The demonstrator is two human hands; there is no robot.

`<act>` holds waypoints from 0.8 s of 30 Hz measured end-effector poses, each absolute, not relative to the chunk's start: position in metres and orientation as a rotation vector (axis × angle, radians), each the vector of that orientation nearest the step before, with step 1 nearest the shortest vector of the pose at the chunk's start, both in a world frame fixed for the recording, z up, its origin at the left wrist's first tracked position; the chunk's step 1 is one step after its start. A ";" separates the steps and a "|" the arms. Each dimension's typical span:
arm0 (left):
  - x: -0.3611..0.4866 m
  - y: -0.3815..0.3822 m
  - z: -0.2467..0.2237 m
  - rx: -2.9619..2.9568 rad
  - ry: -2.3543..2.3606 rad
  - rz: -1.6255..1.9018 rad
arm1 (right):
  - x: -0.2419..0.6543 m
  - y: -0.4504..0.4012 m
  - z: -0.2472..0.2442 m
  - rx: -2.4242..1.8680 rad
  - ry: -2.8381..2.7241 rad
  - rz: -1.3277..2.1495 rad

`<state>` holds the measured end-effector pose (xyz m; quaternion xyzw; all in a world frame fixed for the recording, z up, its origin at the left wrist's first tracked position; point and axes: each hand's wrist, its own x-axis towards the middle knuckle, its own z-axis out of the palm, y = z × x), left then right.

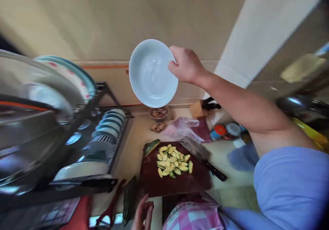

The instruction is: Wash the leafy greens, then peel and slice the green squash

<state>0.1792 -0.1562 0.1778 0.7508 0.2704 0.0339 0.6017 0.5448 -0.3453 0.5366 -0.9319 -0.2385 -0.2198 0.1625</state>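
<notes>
My right hand (pixel 187 64) is raised over the counter, with thumb and fingers closed on the rim of a white bowl (pixel 153 74). The bowl is tilted so that its bare inside faces me. Below it, sliced zucchini (pixel 173 160) lies heaped on a dark red cutting board (pixel 177 185). An uncut zucchini end (pixel 151 147) rests at the board's far left corner. A cleaver (pixel 203 158) with a black handle lies across the right side. My left hand (pixel 144 213), partly cut off at the bottom edge, is near the board's front with fingers apart and nothing in them.
A dish rack (pixel 102 96) with plates and bowls fills the left side. Red scissors (pixel 110 206) lie near its front. Along the back are a small bowl of brown pieces (pixel 158 113), a plastic bag (pixel 182 127), a knife block (pixel 197 110) and jars (pixel 218 131).
</notes>
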 end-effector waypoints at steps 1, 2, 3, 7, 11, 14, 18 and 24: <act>0.186 -0.161 0.180 1.731 0.567 0.027 | 0.526 -0.375 0.528 -2.660 -0.613 -0.587; 0.195 -0.165 0.184 1.723 0.503 -0.043 | 0.504 -0.404 0.518 -2.658 -0.537 -0.536; 0.207 -0.170 0.190 1.709 0.422 -0.135 | 0.478 -0.430 0.505 -2.637 -0.452 -0.493; 0.249 -0.204 0.214 1.517 -0.010 -0.516 | 0.358 -0.503 0.427 -2.367 -0.132 -0.280; 0.255 -0.252 0.224 1.366 0.003 -0.725 | 0.256 -0.519 0.341 -2.000 0.265 -0.140; 0.243 -0.280 0.220 1.485 0.247 -0.771 | 0.210 -0.517 0.298 -1.869 0.369 -0.001; 0.236 -0.294 0.215 1.567 0.378 -0.701 | 0.195 -0.560 0.270 -1.919 0.481 0.010; 0.254 -0.304 0.219 1.568 0.531 -0.664 | 0.233 -0.676 0.246 -2.321 0.624 -0.557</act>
